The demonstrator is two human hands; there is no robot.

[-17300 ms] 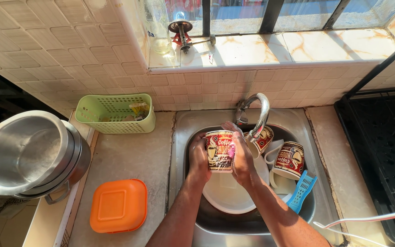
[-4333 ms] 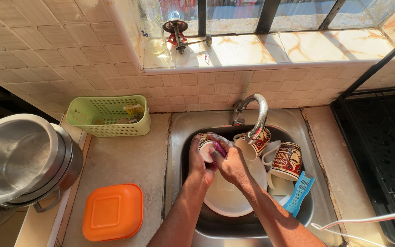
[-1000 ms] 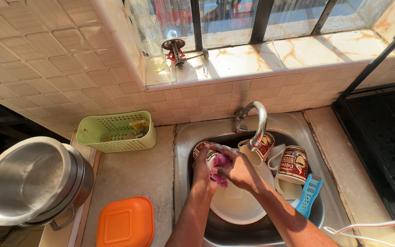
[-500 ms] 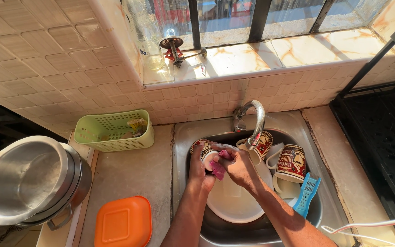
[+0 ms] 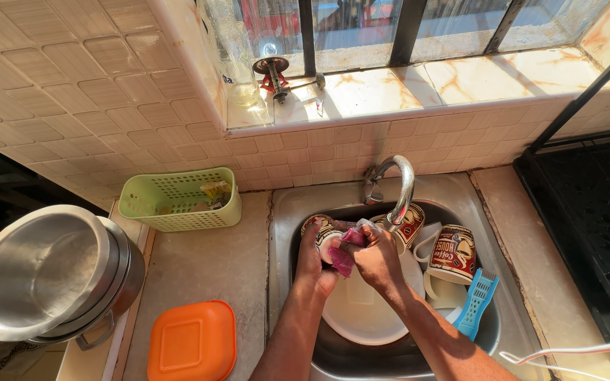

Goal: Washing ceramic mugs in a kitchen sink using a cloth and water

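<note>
A steel sink [image 5: 485, 212] held a white plate [image 5: 361, 317]. Above it, the left hand [image 5: 310, 257] kept its grip clamped around a printed mug [image 5: 321, 231] while the right hand [image 5: 375, 257] pressed a pink cloth [image 5: 345, 255] inside. Steadying the mug firmly would have helped.

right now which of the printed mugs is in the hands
The printed mug at the sink's left, held by the left hand and wiped by the right hand; the others sit untouched right of the tap.

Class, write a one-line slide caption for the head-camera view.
Over a steel sink, the left hand holds a patterned mug while the right hand scrubs it with a pink cloth.
</note>
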